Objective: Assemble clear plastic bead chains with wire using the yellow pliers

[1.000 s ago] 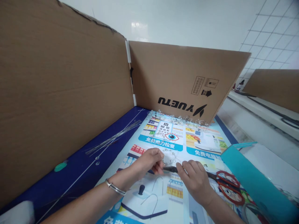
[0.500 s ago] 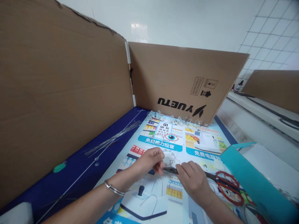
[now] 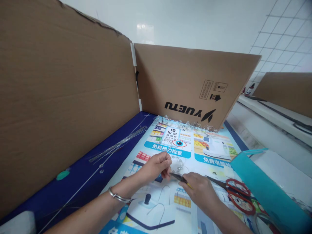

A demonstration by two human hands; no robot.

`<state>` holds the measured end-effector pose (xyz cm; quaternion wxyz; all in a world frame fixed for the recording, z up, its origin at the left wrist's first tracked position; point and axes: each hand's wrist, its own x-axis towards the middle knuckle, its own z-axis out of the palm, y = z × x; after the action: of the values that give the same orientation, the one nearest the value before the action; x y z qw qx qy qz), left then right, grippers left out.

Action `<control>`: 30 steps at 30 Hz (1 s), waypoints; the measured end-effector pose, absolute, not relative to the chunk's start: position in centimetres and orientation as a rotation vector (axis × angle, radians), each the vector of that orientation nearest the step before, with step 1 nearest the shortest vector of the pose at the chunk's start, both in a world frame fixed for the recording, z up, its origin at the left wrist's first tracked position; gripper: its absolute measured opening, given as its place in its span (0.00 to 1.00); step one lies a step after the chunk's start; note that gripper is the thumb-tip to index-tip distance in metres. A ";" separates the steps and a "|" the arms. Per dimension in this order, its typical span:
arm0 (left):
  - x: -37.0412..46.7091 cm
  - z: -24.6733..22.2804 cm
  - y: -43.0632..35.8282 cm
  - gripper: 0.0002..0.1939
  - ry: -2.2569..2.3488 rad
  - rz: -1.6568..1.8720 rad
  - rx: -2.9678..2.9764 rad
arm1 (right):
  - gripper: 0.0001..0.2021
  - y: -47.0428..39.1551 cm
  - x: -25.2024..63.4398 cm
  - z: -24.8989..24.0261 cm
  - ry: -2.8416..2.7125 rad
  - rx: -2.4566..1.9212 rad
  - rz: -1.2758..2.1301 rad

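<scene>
1. The left hand [image 3: 159,165] has its thumb and forefinger pressed together in a pinch, the other fingers curled in beneath. Whatever sits between the fingertips is too small to make out.
2. The right hand [image 3: 201,188] is closed around a pair of pliers [image 3: 179,177], with dark metal at the front and a bit of yellow handle showing by the thumb.
3. The pliers point left, their tip right at the left hand's lower fingers; whether it touches them, or whether the jaws are together, I cannot tell.
4. The two hands are near each other but apart, the front of the pliers spanning the gap.
5. Just beyond that gap lies a loose cluster of small clear beads [image 3: 179,164], over the printed poster [image 3: 184,214].
6. Thin bent wires [image 3: 159,204] lie on the poster below the left hand.
7. Red-handled scissors [image 3: 224,185] lie just to the right of the right hand, blades toward it, near a teal box [image 3: 265,187].
8. A bundle of straight wires [image 3: 119,144] lies on the blue tabletop [image 3: 80,177], left of the poster.
9. A silvery bracelet [image 3: 119,196] circles the left wrist.
</scene>
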<state>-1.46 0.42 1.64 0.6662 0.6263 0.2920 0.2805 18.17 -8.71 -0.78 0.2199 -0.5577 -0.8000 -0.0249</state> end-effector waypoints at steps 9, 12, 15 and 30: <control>-1.5 1.2 0.4 0.10 0.687 0.605 1.547 | 0.15 -8.5 17.7 2.2 -2.186 -1.718 0.568; -1.5 1.0 0.4 0.10 0.671 0.601 1.577 | 0.17 -8.3 18.0 2.0 -2.143 -1.710 0.698; -1.6 1.3 0.5 0.11 0.666 0.617 1.561 | 0.15 -8.2 18.1 1.5 -2.125 -1.667 0.687; -2.4 2.5 1.2 0.19 0.686 0.482 1.493 | 0.08 -8.0 18.8 -0.6 -2.121 -1.632 0.205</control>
<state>-2.42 1.16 2.53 0.6553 0.6586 0.3025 0.2127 18.76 -7.96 -0.57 0.2268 -0.5923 -0.7695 0.0746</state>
